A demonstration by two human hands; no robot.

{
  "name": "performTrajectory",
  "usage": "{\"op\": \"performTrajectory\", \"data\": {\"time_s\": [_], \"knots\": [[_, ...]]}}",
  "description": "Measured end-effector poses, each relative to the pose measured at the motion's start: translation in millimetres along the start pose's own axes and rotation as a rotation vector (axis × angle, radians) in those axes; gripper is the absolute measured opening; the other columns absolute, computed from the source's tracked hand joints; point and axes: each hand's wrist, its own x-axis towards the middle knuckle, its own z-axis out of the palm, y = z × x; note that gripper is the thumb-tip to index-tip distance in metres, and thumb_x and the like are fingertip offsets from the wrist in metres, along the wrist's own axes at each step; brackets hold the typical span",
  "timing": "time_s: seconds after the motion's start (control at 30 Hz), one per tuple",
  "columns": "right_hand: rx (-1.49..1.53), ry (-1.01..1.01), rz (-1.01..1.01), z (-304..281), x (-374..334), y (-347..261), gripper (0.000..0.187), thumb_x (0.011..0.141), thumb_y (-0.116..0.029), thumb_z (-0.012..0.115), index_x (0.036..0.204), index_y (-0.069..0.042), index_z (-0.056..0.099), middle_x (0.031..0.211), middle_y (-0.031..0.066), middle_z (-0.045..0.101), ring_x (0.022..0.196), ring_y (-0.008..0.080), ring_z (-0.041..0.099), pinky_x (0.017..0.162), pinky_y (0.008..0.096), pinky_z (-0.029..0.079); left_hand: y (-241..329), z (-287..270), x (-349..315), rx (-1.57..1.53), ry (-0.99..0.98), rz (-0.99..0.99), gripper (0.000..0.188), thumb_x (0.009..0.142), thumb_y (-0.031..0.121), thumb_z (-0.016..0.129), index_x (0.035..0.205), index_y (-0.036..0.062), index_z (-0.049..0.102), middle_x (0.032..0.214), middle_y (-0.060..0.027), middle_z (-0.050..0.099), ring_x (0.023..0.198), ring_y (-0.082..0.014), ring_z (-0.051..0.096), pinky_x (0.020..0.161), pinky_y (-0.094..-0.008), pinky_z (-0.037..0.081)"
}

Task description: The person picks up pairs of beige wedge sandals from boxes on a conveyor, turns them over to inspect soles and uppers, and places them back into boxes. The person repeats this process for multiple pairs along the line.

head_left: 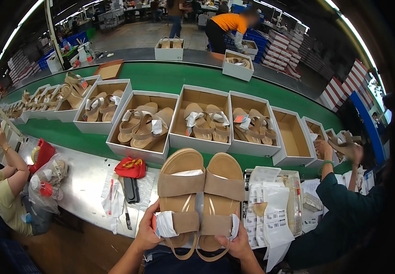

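A pair of tan sandals (179, 182) is held up side by side in front of me, toes pointing away, with white tissue paper under the straps. My left hand (148, 230) grips the heel side of the left sandal, beside an orange tag. Around the heel of the right sandal (223, 187) closes my right hand (239, 239), its thumb on the inner sole. Just beyond the sandals stand open white shoe boxes, one with a sandal pair (205, 122) in it, another (145, 125) likewise filled.
Shoe boxes line a green conveyor belt (156, 73); one box (291, 137) has no shoes inside. On the metal table lie a red pouch (130, 167), a black case (131, 190) and a tray of label sheets (270, 205). Co-workers sit close on both sides.
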Motion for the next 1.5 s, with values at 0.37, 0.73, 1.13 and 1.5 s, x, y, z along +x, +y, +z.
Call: {"op": "performTrajectory", "data": {"time_s": [0.37,0.73,1.13,1.5], "knots": [[-0.066,-0.107,0.023,12.1,4.3,-9.0,0.085,0.083,-0.015,0.074,0.147,0.007,0.022,0.133,0.0159,0.049,0.117,0.0203,0.052,0.099,0.0339,0.042,21.5,-5.7,-7.0,0.014,0.041,-0.113,0.097,0.068,-0.002,0.081,0.148,0.0023,0.025,0.139,-0.0123,0.045,0.128,-0.0199,0.045,0.107,-0.0338,0.034],[-0.297,-0.302,0.403,28.3,13.3,43.2,0.063,0.096,-0.029,0.059,0.145,-0.001,0.031,0.130,0.0169,0.055,0.116,0.0226,0.055,0.098,0.0349,0.043,-39.7,-27.7,-37.0,-0.142,0.174,-0.702,0.062,0.085,0.004,0.069,0.140,0.0021,0.039,0.124,-0.0071,0.054,0.110,-0.0135,0.052,0.095,-0.0288,0.044],[-0.228,-0.301,0.420,14.6,19.4,39.9,0.066,0.095,-0.015,0.057,0.149,0.002,0.023,0.124,0.0156,0.058,0.112,0.0212,0.057,0.097,0.0329,0.044,-38.7,-88.8,-59.4,0.154,0.136,-0.590,0.059,0.084,-0.003,0.058,0.140,0.0053,0.041,0.119,-0.0068,0.058,0.100,-0.0132,0.057,0.086,-0.0277,0.048],[-0.248,-0.305,0.404,11.5,19.2,49.7,0.064,0.094,-0.012,0.058,0.147,0.005,0.027,0.124,0.0149,0.056,0.112,0.0200,0.056,0.095,0.0316,0.044,-18.6,-106.2,-35.8,0.990,0.161,-0.393,0.017,0.078,-0.001,0.053,0.089,0.0023,0.065,0.089,-0.0151,0.063,0.086,-0.0355,0.061,0.078,-0.0406,0.048]]}}
